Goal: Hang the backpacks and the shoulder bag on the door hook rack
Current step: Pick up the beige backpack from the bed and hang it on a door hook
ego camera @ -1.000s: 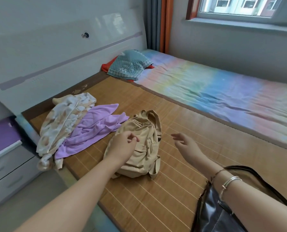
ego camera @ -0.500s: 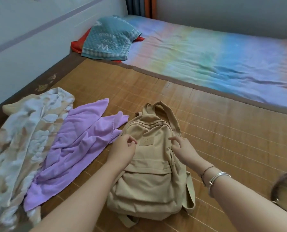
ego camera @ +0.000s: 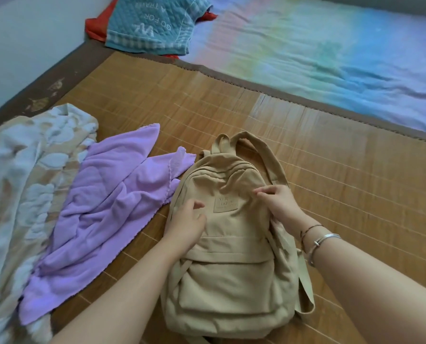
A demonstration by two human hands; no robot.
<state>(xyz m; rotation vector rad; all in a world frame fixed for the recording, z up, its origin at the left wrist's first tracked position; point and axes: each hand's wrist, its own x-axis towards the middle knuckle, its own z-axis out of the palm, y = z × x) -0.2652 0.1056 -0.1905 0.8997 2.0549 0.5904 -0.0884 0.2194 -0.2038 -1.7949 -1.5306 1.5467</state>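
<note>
A beige backpack point(ego camera: 231, 244) lies flat, front up, on the bamboo mat point(ego camera: 343, 194), its top loop and shoulder straps pointing away from me. My left hand point(ego camera: 186, 224) rests on the pack's upper left side with the fingers loosely curled and nothing in them. My right hand point(ego camera: 276, 202) lies on the upper right side near the strap, thumb and fingertips pinched together on the fabric, which creases toward them. No shoulder bag and no door hook rack are in view.
A purple cloth point(ego camera: 102, 219) touches the backpack's left edge, and beyond it lies a cream patterned blanket point(ego camera: 21, 194). A teal quilted pillow point(ego camera: 152, 23) over something red sits at the far end. A pastel sheet point(ego camera: 331, 58) covers the bed's right half.
The view has dropped and closed in on the backpack. Both hands moved from above the mat onto the pack's upper front. The black bag at the lower right has left the view.
</note>
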